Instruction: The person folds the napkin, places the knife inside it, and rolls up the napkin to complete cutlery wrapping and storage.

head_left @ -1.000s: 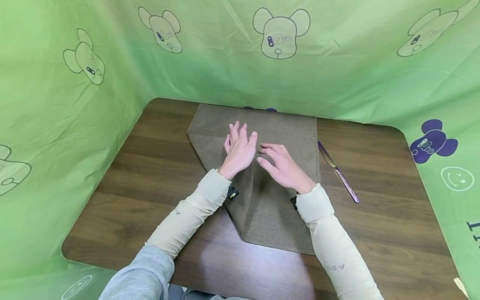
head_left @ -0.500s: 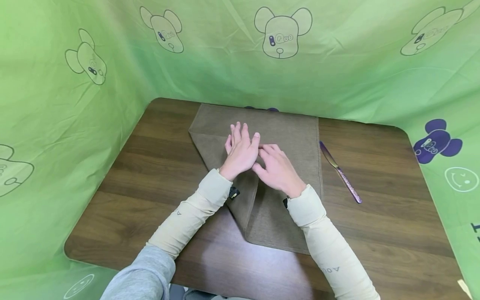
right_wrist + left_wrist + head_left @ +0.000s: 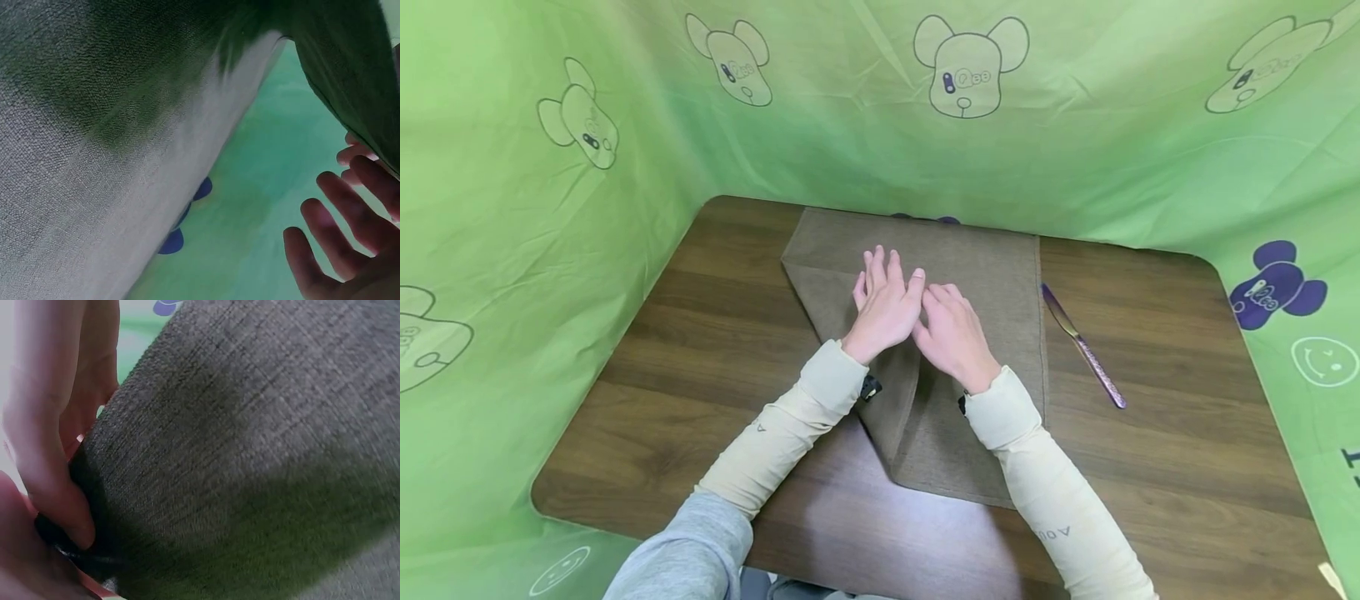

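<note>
A brown woven cloth with a stitched hem lies on the table, its left side turned up into a raised flap. On the left of that flap is my left hand, palm toward the cloth, fingers straight and thumb spread. My right hand meets it at the flap's upper edge, with bent fingers. In the left wrist view, what looks like my right thumb bends over the edge of the cloth. My other right fingers show below the flap in the right wrist view. The fingertips' exact grip is partly hidden.
To the right of the cloth lies a knife with a purple patterned handle, angled toward the table's front right. A dark wood table carries everything. Green printed curtain encloses its back and sides.
My right hand has moved left toward my left hand, and its fingers have bent in at the flap's edge. My left hand and the knife have barely moved.
</note>
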`<move>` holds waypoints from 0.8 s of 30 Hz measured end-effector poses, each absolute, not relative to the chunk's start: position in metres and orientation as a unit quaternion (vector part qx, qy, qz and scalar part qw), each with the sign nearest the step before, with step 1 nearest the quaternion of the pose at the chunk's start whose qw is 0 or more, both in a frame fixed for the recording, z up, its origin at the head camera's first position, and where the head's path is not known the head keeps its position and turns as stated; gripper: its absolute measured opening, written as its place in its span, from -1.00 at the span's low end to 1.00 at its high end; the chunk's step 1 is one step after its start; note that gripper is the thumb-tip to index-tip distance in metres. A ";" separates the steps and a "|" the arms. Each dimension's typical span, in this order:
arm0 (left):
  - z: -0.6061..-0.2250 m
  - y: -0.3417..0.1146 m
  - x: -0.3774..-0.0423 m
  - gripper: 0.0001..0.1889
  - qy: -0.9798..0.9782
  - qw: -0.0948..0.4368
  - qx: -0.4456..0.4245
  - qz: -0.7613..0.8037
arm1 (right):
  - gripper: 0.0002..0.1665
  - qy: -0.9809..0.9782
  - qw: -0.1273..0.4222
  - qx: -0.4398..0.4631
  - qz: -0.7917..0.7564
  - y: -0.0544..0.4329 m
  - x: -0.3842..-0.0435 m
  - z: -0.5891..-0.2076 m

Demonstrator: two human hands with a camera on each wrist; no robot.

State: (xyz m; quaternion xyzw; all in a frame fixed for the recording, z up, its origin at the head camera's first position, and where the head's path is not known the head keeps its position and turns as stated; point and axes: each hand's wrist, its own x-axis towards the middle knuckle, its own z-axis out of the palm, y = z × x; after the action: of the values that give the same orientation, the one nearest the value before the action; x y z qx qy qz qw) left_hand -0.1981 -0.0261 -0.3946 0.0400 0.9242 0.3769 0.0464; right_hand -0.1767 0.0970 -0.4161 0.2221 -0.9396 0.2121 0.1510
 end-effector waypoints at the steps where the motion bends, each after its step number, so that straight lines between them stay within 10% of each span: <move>1: -0.395 -0.027 -0.198 -0.28 0.924 0.045 0.040 0.377 | -0.72 -0.939 0.155 0.223 0.212 0.096 -0.177 -0.417; 11: -0.404 -0.043 -0.186 -0.24 0.931 0.017 0.063 0.360 | -0.73 -0.934 0.161 0.218 0.232 0.093 -0.184 -0.423; 18: -0.425 -0.077 -0.159 -0.56 0.951 -0.068 0.173 0.247 | -0.74 -0.933 0.176 0.217 0.228 0.093 -0.190 -0.425; 24: -0.439 -0.105 -0.143 -0.74 0.954 -0.036 0.253 0.155 | -0.72 -0.935 0.172 0.217 0.220 0.096 -0.195 -0.425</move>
State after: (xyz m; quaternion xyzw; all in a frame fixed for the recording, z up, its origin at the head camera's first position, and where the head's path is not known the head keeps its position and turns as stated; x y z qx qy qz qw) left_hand -0.1435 -0.1049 -0.4393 0.2531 0.9542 0.1552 -0.0359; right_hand -0.1951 0.0964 -0.4252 0.2172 -0.9352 0.2204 0.1721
